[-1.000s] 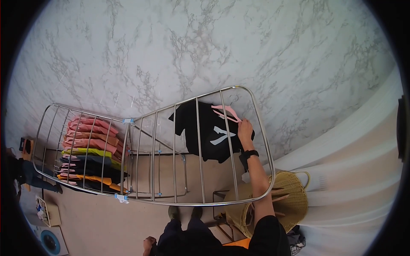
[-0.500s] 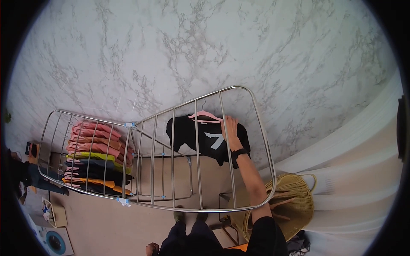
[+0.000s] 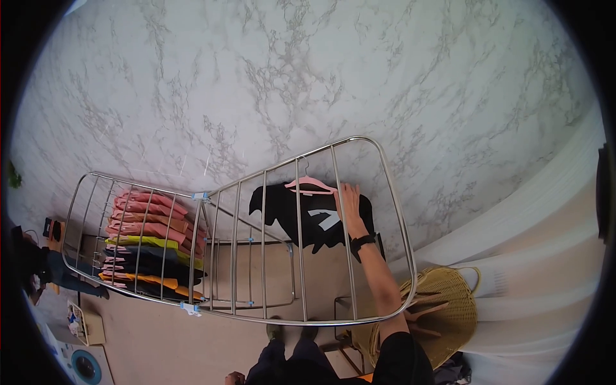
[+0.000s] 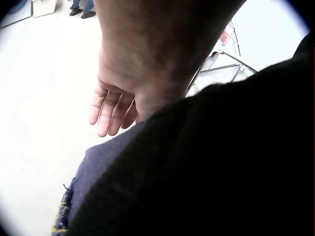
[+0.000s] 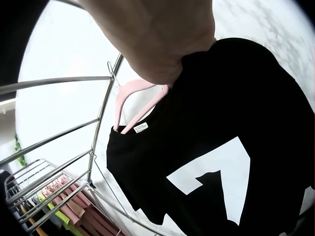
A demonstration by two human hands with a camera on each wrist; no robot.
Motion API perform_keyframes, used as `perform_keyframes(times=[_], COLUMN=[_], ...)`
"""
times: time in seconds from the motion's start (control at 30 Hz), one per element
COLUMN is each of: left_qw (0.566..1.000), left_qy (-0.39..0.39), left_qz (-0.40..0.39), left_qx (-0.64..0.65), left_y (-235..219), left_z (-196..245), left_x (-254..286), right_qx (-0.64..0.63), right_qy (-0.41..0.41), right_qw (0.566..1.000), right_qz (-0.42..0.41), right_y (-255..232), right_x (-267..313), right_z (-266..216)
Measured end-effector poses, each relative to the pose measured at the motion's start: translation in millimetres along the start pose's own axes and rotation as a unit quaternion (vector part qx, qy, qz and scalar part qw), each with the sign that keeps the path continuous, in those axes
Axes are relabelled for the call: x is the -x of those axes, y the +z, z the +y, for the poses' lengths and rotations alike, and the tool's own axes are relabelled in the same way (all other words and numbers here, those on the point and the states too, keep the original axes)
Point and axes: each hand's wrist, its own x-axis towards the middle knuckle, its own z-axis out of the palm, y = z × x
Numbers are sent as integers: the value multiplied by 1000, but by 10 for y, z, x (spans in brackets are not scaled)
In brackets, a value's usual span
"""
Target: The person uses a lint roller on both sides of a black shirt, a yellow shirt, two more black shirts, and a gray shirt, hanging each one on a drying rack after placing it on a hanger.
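Note:
A black T-shirt (image 5: 147, 167) with a white printed figure is on a pink hanger (image 3: 310, 186), whose wire hook is at the far rail of a metal drying rack (image 3: 264, 256). My right hand (image 3: 349, 204) lies on the shirt's shoulder beside one end of the hanger, its fingers stretched upward in the head view. In the right wrist view the fingers are hidden behind the hand and cloth. My left hand (image 4: 118, 105) hangs low beside the dark trousers, fingers loosely extended and holding nothing.
Pink, brown, yellow-green, dark and orange garments (image 3: 154, 224) hang at the rack's left end. A wicker basket (image 3: 459, 308) with hangers stands at right by a white curtain (image 3: 513, 282). A washing machine (image 3: 83, 362) and another person (image 3: 54, 266) are at far left.
The shirt and hanger have moved left along the rack, and the hook has come to the far rail. My right hand has gone from gripping the hanger's end to lying on the shoulder.

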Motion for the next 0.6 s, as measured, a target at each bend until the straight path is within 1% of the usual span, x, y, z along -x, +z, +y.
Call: perform_keyframes(times=[0.03, 0.1, 0.2, 0.27, 0.4, 0.5, 0.53, 0.57, 0.6], left_qw=[1000, 996, 998, 999, 999, 999, 999, 1000, 999], left_qy=[0, 54, 43, 32, 7, 32, 31, 27, 22], left_qz=[0, 35, 26, 18, 3, 13, 14, 16, 17], left_qx=[-1, -59, -33, -8, 42, 23, 25, -3, -31], left_y=[-8, 32, 37, 38, 36, 49, 52, 51, 52], left_z=[-32, 8, 45, 51, 54, 5, -17, -16, -17], left_x=[-8, 43, 56, 59, 65, 25, 21, 39, 66], right_qx=[10, 21, 36, 34, 19, 29, 8, -13, -15], right_qy=[-1, -3, -19, -68, -69, -53, -32, -11, -12], right_qw=[1000, 1000, 999, 996, 997, 998, 999, 999, 998], right_qz=[-8, -18, 2, 36, 38, 13, -19, -51, -52], right_y=[-43, -116, -172, -150, 28, 201, 245, 272, 305], right_x=[8, -2, -87, -131, -141, -80, -70, -65, -62], right_z=[6, -18, -34, -52, -15, 59, 84, 85, 81])
